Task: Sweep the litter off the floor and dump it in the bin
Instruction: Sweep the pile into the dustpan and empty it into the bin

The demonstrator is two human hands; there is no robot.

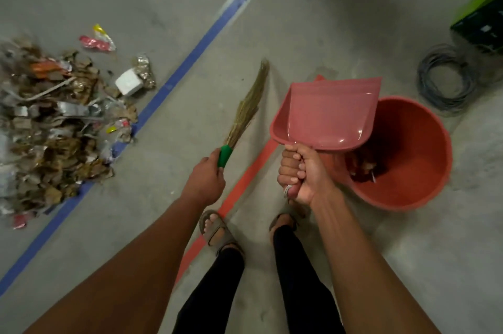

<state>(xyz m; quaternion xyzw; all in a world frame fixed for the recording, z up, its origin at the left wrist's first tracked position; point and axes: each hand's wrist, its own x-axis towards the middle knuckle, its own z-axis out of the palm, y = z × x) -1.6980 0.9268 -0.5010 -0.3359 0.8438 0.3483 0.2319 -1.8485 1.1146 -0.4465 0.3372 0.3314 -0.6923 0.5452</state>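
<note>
Grey concrete floor (299, 21) with blue tape (190, 59); litter pile (54, 121) lies left. Left hand (206, 181) grips grass broom (245, 108); right hand (299, 173) clenches pink dustpan (326, 113) above red bin (408, 154).

dustpan (326, 113) perhaps overhanging bin (408, 159) mouth

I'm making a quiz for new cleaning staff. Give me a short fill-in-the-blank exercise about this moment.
1. The left hand grips the broom by its ____ handle.
2. The right hand holds the pink ____ over the bin's rim.
3. The litter pile lies partly on the ____ floor stripe.
4. The red bin stands on the person's ____ side.

Missing words: green; dustpan; blue; right
</note>
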